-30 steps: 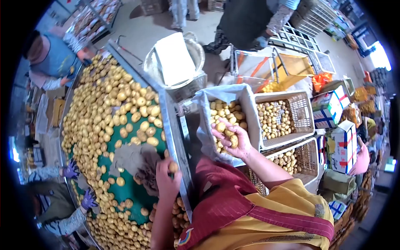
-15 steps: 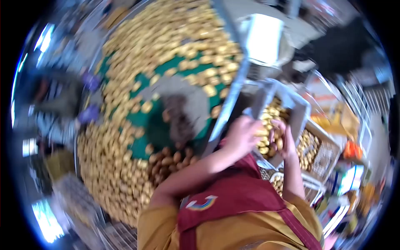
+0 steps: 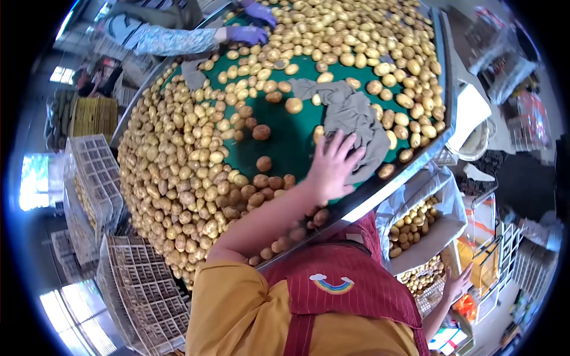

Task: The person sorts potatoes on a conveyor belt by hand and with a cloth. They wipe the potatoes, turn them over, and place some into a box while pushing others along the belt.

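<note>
My left hand [image 3: 333,166] reaches over the green sorting table [image 3: 279,130], fingers spread, with its fingertips at the edge of a crumpled grey cloth [image 3: 356,118]. Potatoes lie around the cloth, and a browner group [image 3: 261,190] sits close to my left forearm. Off to the right and low, my right hand [image 3: 456,285] is held out with its fingers apart and nothing in it. Nearest to it are a crate of small potatoes [image 3: 424,274] and, just above, a lined crate [image 3: 457,222] holding yellow potatoes.
Across the table, a person's purple-gloved hands [image 3: 248,34] work among the potatoes. A large potato heap [image 3: 178,172] covers the table's left side. Plastic crates [image 3: 142,291] stand at the lower left. The table's metal rim [image 3: 380,190] runs between me and the potatoes.
Both hands have left the lined crate. My left hand has moved up over the table to the grey cloth; my right has swung down to the right. The view has turned toward the table.
</note>
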`<act>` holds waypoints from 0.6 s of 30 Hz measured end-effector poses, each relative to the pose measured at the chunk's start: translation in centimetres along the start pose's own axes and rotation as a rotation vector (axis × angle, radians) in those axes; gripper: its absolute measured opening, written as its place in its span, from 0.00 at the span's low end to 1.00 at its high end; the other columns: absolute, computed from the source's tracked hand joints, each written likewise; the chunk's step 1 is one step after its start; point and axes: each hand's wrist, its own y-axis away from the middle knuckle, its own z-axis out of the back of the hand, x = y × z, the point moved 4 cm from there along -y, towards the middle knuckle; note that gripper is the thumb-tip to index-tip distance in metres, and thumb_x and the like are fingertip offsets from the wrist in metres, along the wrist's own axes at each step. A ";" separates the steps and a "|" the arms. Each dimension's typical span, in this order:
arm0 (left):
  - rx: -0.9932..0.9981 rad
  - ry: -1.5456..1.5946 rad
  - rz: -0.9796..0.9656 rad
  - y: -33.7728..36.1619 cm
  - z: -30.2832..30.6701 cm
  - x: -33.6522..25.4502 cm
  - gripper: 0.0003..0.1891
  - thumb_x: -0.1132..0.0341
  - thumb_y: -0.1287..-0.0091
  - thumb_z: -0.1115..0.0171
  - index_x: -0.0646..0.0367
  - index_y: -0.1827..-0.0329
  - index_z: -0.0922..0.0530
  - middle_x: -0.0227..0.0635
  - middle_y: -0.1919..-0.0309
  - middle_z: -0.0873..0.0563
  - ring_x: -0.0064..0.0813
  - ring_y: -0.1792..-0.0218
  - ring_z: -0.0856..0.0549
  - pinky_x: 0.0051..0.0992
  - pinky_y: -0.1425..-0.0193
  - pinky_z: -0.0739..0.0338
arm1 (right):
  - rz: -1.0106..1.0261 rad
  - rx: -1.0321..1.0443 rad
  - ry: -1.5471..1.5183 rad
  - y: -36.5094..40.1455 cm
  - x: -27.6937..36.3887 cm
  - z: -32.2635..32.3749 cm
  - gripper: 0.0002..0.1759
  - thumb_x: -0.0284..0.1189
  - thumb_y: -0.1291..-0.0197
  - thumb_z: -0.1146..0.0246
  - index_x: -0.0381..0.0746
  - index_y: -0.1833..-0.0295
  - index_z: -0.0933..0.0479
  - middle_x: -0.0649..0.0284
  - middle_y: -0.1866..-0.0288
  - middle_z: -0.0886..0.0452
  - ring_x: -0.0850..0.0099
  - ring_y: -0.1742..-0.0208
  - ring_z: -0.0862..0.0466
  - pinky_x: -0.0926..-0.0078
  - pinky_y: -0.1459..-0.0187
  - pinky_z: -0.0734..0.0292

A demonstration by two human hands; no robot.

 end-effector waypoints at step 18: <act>-0.410 0.965 0.454 6.5 20.0 12.2 0.22 0.59 0.28 0.33 0.63 0.36 0.19 0.38 0.46 0.11 0.27 0.48 0.12 0.28 0.44 0.17 | 1.424 0.535 -0.909 1.8 66.3 16.7 0.23 0.21 0.47 0.30 0.36 0.42 0.18 0.52 0.46 0.13 0.56 0.43 0.14 0.64 0.41 0.21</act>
